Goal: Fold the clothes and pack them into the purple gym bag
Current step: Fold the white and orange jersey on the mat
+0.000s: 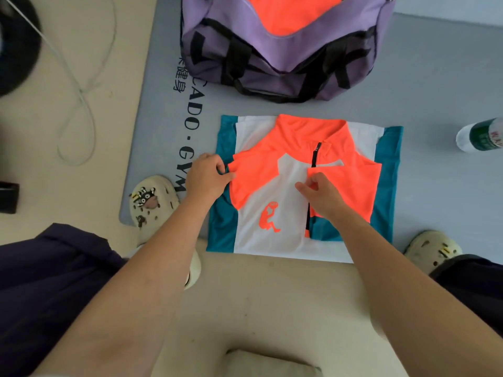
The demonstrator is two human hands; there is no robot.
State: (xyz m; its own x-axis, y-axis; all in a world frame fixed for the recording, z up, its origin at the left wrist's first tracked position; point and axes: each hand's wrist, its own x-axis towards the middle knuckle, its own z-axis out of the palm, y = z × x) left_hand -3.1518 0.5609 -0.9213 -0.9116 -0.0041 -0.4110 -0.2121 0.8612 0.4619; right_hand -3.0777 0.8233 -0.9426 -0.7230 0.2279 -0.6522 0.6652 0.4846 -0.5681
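- The jersey (272, 213), white with orange shoulders and teal sides, lies front up on the grey gym mat (435, 77), its near hem over the mat's edge onto the floor, just in front of the purple gym bag (272, 63).
- The bag stands unzipped, with an orange garment (288, 14) already inside.
- The left hand (206, 178) pinches the orange sleeve edge at the shirt's left side, fingers (223, 170) curled on the cloth.
- The right hand (324, 197) pinches the folded-in orange panel near the zip.
- Folding looks to be the step in hand: the sides are tucked, the length is not yet halved.
- The next move probably calls for flattening the tucks, then folding hem to collar before lifting it to the bag.
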